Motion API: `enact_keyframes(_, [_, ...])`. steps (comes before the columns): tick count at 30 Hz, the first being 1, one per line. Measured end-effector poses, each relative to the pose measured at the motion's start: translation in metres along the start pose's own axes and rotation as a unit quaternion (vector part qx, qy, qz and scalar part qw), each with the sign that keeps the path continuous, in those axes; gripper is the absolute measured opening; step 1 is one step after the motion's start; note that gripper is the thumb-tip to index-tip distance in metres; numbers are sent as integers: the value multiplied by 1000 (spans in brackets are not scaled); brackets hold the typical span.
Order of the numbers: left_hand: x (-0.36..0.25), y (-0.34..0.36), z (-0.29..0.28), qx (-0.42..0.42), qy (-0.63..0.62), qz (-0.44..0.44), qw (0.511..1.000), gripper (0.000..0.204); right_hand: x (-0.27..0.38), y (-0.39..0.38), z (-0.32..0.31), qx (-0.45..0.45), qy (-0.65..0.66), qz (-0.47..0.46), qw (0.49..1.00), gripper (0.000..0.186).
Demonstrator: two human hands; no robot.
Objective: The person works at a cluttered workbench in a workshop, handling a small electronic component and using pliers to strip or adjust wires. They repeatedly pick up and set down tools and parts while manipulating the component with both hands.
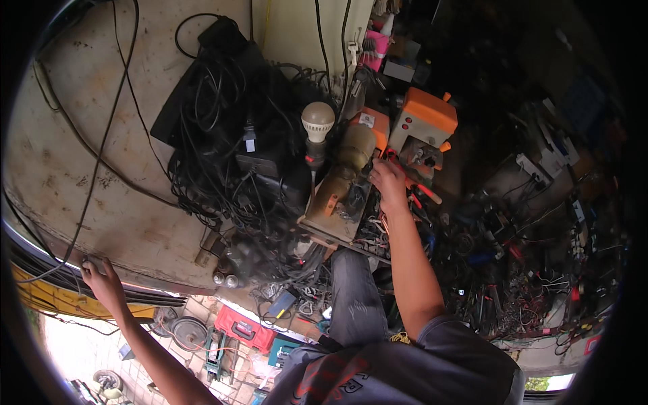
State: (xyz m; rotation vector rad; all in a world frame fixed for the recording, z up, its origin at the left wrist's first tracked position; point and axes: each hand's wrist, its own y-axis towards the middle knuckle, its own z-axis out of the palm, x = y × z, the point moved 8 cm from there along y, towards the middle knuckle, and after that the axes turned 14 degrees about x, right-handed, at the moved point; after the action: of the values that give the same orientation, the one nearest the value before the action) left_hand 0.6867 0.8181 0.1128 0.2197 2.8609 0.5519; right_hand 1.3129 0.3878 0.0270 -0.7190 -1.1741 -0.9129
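Work seems unfinished: beyond the curled right hand (389, 181) is an orange box (376, 127), beside the curled left hand (103, 283) a table (138, 226); their grip I cannot tell.

Pale wall (297, 34), seemingly paved floor (138, 371).

Right hand (388, 182) hides whatever sits under it, dark bit (86, 262) at left hand (104, 285) is too small to identify, lower edge cuts off left forearm (165, 361).
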Motion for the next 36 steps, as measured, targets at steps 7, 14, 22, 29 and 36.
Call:
enact_keyframes(7, [6,2,6,-20,5,5,1000,57,9,-7,7,16,-36,4,999,36])
enact_keyframes(14, [9,3,12,-33,53,22,998,58,11,-9,11,28,-53,7,998,41])
enact_keyframes(22, [15,5,15,-31,76,35,996,59,11,-8,10,33,-47,5,998,42])
enact_keyframes(29, [18,6,15,-19,79,36,996,61,12,-9,10,34,-44,-1,998,41])
enact_keyframes(36, [21,7,19,-21,79,46,996,60,13,-10,12,34,-42,-5,999,39])
